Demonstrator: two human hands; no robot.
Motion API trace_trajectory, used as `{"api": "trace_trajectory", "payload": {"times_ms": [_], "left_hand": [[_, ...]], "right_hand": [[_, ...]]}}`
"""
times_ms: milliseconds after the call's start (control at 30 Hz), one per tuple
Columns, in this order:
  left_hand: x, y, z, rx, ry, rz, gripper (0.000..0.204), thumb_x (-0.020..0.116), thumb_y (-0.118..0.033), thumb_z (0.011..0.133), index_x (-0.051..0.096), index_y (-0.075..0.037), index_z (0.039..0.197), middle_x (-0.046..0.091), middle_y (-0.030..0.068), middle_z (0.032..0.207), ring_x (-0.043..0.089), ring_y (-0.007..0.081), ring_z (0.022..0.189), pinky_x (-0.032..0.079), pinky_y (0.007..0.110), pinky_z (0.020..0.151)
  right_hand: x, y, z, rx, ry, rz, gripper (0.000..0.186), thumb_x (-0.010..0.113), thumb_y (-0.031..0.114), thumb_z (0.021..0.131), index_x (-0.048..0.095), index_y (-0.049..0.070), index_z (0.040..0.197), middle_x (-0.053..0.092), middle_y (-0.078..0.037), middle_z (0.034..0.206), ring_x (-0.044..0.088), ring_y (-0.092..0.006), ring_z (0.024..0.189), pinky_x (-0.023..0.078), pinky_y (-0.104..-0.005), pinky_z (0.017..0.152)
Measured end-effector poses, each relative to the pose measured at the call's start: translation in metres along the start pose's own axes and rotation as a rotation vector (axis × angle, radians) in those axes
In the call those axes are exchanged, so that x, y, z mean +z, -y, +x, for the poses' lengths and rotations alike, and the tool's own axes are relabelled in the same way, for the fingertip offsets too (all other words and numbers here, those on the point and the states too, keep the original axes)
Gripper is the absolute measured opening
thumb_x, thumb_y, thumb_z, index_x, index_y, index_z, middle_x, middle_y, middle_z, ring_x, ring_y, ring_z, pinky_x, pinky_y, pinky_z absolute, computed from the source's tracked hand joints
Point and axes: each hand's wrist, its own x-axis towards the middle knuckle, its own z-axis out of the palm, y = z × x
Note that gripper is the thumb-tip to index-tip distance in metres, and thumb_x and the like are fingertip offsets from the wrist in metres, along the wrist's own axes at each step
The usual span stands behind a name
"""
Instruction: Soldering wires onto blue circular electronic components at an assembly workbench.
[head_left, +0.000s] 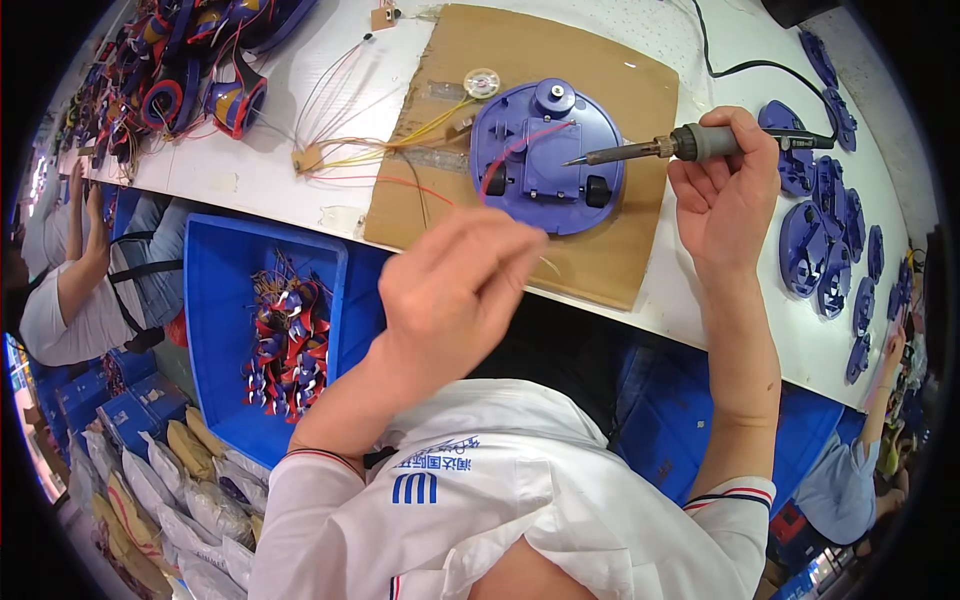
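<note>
My right hand [728, 195] grips a soldering iron [705, 143] by its grey handle. The iron lies almost level, its tip pointing left over a round purple plastic base [545, 205]. That base rests on a brown cardboard sheet [620, 90] and carries black wheels and a square cover in its middle. A red wire [530, 138] curves across the base. In front of it is my left hand [455, 290], slightly blurred, its fingers pinched together; what they hold, if anything, is hidden. Yellow and red wires run left from the base to a bundle [307, 158].
Several purple bases [803, 248] lie along the table's right side. Purple, red and yellow shells with wires [235, 95] pile up at the far left. Below the table edge stands a blue bin [215, 300] with coloured parts. Other people sit at both sides. The iron's black cord trails far right.
</note>
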Motion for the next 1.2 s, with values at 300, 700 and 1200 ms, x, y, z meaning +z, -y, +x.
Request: {"api": "trace_trajectory", "payload": {"times_ms": [300, 700, 1200], "left_hand": [[0.01, 0.033, 0.0, 0.182, -0.21, 0.177, 0.017, 0.07, 0.007, 0.062, 0.065, -0.004, 0.074, 0.051, -0.0014, 0.059, 0.038, 0.0106, 0.045, 0.031, 0.021, 0.042], [0.005, 0.027, -0.007, 0.059, -0.166, 0.271, 0.02, 0.072, 0.005, 0.059, 0.063, -0.007, 0.072, 0.043, -0.0021, 0.055, 0.037, 0.0127, 0.049, 0.032, 0.023, 0.045], [0.008, 0.016, -0.018, -0.152, -0.14, 0.036, 0.019, 0.071, 0.005, 0.06, 0.066, -0.006, 0.075, 0.048, 0.0019, 0.075, 0.039, 0.0118, 0.055, 0.032, 0.022, 0.048]], "right_hand": [[-0.007, -0.008, -0.005, -0.012, 0.187, -0.091, 0.023, 0.044, 0.026, 0.091, 0.055, 0.006, 0.085, 0.044, -0.001, 0.059, 0.022, -0.0036, 0.043, 0.018, -0.0176, 0.038], [-0.002, -0.007, -0.004, 0.001, 0.131, -0.042, 0.022, 0.045, 0.025, 0.09, 0.055, 0.006, 0.085, 0.047, -0.002, 0.061, 0.025, -0.0039, 0.043, 0.019, -0.0169, 0.038], [-0.006, -0.009, -0.007, -0.011, 0.169, -0.094, 0.022, 0.045, 0.025, 0.091, 0.055, 0.007, 0.084, 0.047, -0.003, 0.062, 0.026, -0.004, 0.043, 0.019, -0.0162, 0.038]]}}
